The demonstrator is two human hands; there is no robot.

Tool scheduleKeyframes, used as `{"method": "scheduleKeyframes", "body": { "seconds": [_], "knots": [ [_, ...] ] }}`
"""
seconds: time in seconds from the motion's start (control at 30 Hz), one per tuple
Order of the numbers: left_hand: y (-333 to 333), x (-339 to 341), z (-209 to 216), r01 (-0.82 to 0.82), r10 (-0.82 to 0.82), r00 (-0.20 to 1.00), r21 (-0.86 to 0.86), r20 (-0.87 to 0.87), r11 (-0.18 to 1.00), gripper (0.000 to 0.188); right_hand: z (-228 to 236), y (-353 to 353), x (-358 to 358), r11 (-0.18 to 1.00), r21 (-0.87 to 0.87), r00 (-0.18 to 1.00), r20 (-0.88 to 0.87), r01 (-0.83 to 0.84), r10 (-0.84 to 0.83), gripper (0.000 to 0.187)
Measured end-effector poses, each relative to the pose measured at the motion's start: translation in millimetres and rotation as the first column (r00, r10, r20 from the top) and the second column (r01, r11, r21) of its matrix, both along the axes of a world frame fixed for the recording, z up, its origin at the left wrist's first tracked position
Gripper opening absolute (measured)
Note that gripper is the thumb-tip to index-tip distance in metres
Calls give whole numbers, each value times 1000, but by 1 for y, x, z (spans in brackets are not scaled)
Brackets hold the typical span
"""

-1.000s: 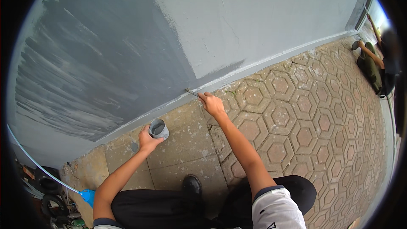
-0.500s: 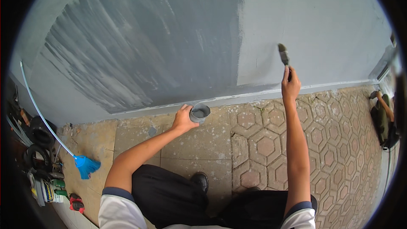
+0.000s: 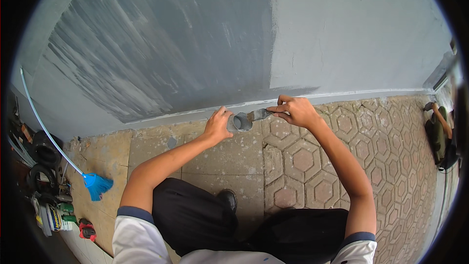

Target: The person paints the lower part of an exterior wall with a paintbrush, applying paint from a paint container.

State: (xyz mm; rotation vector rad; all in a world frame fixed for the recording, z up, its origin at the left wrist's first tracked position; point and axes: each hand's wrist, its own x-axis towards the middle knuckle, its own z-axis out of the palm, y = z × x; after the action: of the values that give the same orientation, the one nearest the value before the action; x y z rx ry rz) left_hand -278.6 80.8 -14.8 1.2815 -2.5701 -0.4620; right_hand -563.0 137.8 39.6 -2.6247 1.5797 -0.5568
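Note:
My left hand [image 3: 218, 126] grips a small grey paint cup [image 3: 242, 122] by its side, in front of the foot of the wall. In my right hand [image 3: 297, 111] is a paintbrush [image 3: 261, 114], pinched by its handle and lying nearly level, its bristles at the right rim of the cup. Whether the bristles touch the rim I cannot tell. Behind both hands rises the wall [image 3: 224, 44], dark grey with streaky strokes on the left and lighter grey on the right. A thin dark strip runs along the bottom of the lighter part.
A blue broom [image 3: 97, 186] leans on the wall at the left. Beyond it are black tyres [image 3: 45, 147], several containers [image 3: 57, 220] and a red-and-black object [image 3: 87, 230]. Hexagonal paving [image 3: 332, 161] spreads to the right, with a dark green object [image 3: 435, 134] at the far right.
My right hand has come down and left from the light wall, bringing the paintbrush to the cup. The cup has shifted slightly right and up and looks more tilted toward the brush.

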Motion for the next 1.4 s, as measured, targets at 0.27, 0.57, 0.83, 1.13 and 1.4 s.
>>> {"method": "scheduleKeyframes", "body": {
  "seconds": [0.27,0.57,0.83,1.13,1.4],
  "knots": [
    [4,1,10,14,-12,999,-46,42,999,64,-20,7,38,1000,-12,996,-89,18,-19,23],
    [8,-2,11,80,-76,996,-107,38,991,63,-26,13,47,998,-4,986,-152,61,-61,25],
    [9,-4,11,94,-90,995,-123,35,988,62,-28,15,55,996,-4,985,-146,87,-87,19],
    [4,-2,10,-49,49,997,0,-53,999,67,-37,4,42,990,63,992,-46,124,-121,21],
    [-2,-6,5,-81,85,976,25,-199,996,65,-62,-10,11,856,515,855,423,44,-299,31]
  ]
}}
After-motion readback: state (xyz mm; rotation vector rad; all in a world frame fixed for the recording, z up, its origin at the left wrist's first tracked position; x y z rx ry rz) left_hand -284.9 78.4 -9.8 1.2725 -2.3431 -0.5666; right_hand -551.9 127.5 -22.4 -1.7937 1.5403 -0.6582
